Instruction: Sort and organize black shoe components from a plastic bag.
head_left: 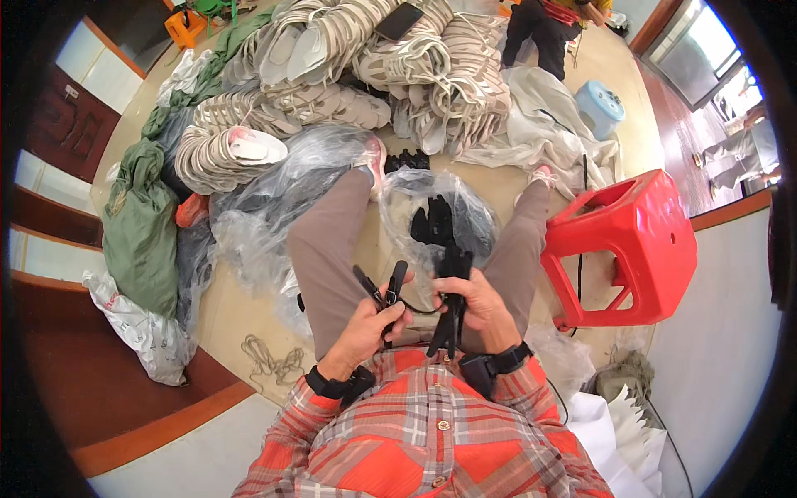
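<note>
Over my lap, my left hand [365, 329] is closed around black straps [395, 282] that appear to have small buckles, their ends sticking up past the fingers. Close beside it, my right hand [484, 307] grips a bundle of black straps [453, 264], with ends hanging below the palm. A thin dark strand runs between the two hands. On the floor between my legs lies a clear plastic bag [397, 222], and more black straps [432, 221] rest on it. Another dark pile of straps [407, 159] sits just beyond.
Stacked beige shoe uppers [332, 41] fill the floor ahead, with a phone [398, 21] on top. A red stool [656, 249] lies tipped at right; a blue stool [599, 112] stands farther off. Green sacking [137, 232] lies left. Another person [540, 37] sits at the back.
</note>
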### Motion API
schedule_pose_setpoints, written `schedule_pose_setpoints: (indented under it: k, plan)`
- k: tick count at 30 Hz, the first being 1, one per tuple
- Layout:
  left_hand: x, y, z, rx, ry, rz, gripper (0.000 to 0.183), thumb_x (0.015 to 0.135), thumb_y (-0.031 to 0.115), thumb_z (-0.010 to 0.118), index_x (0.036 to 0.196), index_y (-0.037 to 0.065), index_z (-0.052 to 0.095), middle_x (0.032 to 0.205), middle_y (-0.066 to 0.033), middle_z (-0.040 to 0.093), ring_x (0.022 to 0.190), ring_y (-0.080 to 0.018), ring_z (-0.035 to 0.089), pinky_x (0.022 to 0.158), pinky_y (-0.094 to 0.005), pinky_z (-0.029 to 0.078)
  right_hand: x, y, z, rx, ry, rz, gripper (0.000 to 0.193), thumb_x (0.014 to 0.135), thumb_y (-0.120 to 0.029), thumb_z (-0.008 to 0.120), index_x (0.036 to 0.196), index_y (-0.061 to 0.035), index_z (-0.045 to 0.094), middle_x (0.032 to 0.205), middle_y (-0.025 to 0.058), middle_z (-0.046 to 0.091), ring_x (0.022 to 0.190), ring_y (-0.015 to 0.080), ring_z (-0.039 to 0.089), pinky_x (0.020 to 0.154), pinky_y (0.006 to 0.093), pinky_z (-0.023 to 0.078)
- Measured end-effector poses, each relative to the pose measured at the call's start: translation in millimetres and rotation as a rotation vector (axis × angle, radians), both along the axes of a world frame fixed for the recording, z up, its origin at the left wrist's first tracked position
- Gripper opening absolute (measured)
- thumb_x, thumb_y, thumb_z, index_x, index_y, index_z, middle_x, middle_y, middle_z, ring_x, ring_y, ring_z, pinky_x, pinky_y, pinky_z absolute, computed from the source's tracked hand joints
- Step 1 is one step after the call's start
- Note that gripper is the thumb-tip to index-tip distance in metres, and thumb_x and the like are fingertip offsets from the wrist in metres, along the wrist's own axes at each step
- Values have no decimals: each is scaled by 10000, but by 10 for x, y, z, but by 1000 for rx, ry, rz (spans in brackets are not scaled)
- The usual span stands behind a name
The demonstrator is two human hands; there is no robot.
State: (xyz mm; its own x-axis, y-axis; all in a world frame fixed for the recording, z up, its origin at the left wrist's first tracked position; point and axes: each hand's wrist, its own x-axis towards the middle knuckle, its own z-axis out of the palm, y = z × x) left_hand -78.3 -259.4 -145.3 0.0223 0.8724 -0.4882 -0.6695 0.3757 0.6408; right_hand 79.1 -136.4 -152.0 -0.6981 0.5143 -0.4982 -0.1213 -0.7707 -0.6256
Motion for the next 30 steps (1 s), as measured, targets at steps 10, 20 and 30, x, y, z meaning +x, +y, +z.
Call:
schedule_pose_setpoints:
  k: [10, 20, 30]
  plan:
    - [-100, -23, 48, 86, 256, -152, 604, 895, 146, 467, 1408, 142, 149, 727, -53, 561, 518, -63, 405, 474, -183, 318, -140, -21, 1, 220, -202, 74, 275, 648, -119, 761, 836, -10, 592, 677, 9, 546, 545, 95, 490, 487, 224, 373]
    - [5, 181, -31, 239, 428, -234, 583, 938, 141, 403, 1408, 100, 60, 774, -25, 537, 606, -61, 437, 531, -194, 367, -241, -72, 5, 153, -72, 203, 158, 717, -122, 696, 755, -10, 592, 662, 41, 590, 489, 101, 495, 483, 221, 388]
    - [101, 628, -561, 51, 288, -85, 404, 966, 242, 346, 1269, -21, 393, 1134, -61, 505, 1024, -129, 457, 910, -262, 368, -531, 426, -328, 76, -119, -323, 156, 735, 2, 585, 862, 59, 514, 721, 117, 586, 594, 197, 596, 524, 308, 499]
